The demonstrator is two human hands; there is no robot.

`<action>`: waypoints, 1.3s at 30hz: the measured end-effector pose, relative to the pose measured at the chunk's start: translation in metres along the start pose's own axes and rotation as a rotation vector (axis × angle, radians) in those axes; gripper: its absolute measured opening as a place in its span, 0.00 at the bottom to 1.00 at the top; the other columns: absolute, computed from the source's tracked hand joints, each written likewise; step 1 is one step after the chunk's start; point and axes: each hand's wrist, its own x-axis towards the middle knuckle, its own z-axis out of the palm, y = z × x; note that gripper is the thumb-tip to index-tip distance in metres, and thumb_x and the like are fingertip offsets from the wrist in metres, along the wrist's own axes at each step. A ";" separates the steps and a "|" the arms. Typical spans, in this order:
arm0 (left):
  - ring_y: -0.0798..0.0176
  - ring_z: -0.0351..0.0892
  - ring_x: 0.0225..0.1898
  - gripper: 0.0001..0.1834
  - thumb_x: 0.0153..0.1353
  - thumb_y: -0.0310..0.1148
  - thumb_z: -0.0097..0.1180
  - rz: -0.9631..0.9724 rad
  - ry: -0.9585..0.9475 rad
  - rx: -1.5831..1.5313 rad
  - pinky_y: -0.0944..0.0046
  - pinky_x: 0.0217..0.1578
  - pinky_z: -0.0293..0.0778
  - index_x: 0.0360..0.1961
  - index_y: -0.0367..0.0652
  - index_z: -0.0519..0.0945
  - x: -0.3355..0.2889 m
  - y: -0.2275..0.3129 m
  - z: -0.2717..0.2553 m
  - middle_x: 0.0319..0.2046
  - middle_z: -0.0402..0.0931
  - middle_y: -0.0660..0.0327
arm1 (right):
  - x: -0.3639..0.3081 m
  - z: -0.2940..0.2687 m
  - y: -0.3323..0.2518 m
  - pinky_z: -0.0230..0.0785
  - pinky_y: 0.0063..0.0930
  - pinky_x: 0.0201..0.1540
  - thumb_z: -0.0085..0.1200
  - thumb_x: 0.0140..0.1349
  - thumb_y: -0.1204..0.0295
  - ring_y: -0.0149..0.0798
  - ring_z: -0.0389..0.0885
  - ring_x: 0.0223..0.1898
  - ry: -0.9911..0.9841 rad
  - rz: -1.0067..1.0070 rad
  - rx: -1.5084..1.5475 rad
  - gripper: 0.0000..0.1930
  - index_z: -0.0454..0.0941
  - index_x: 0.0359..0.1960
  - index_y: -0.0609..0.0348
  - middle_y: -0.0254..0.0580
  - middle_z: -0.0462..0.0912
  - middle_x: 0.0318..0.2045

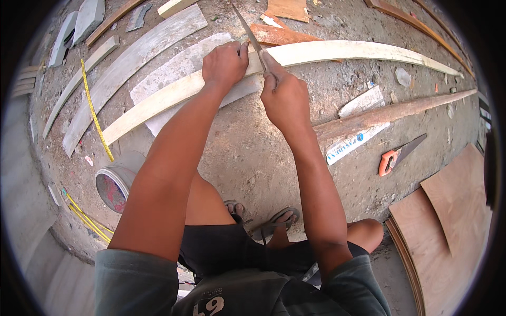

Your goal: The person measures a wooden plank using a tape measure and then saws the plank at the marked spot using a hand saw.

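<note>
A long pale wooden plank [168, 97] stretches across in front of me, its ends bowed by the lens. Close to its middle my left hand [225, 63] presses down, fingers curled over the wood. My right hand [284, 97] is closed round the handle end of what looks like a handsaw [247, 29]. Its narrow, dark blade is seen nearly edge-on, points away from me and crosses the plank just right of my left hand. The saw's handle is hidden in my grip, and its teeth cannot be made out. Pale dust lies on the ground below.
Grey boards [134, 68] lie at the far left beside a yellow tape measure [90, 102]. A bucket [113, 184] lies near my left arm. To the right are a rough brown timber [390, 113], an orange-handled saw [392, 158] and plywood sheets [432, 231].
</note>
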 end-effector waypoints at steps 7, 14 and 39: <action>0.41 0.85 0.42 0.26 0.74 0.52 0.43 0.043 0.093 -0.002 0.44 0.45 0.78 0.36 0.43 0.85 -0.002 -0.024 -0.005 0.36 0.86 0.47 | -0.159 -0.054 0.006 0.75 0.41 0.30 0.52 0.67 0.83 0.56 0.85 0.25 -0.017 -0.030 0.071 0.26 0.75 0.68 0.58 0.63 0.82 0.25; 0.39 0.85 0.40 0.25 0.74 0.52 0.44 0.070 0.062 -0.049 0.42 0.44 0.78 0.37 0.44 0.86 0.006 0.000 0.003 0.34 0.86 0.47 | 0.008 -0.005 0.001 0.75 0.44 0.31 0.53 0.67 0.80 0.59 0.84 0.26 0.025 -0.057 -0.027 0.24 0.77 0.66 0.55 0.63 0.82 0.23; 0.45 0.86 0.44 0.25 0.74 0.51 0.42 0.026 0.061 0.015 0.45 0.47 0.79 0.40 0.45 0.86 -0.002 -0.014 -0.005 0.38 0.87 0.50 | -0.091 -0.020 0.007 0.72 0.40 0.27 0.53 0.66 0.82 0.55 0.83 0.21 -0.053 0.046 -0.011 0.28 0.75 0.68 0.50 0.61 0.80 0.22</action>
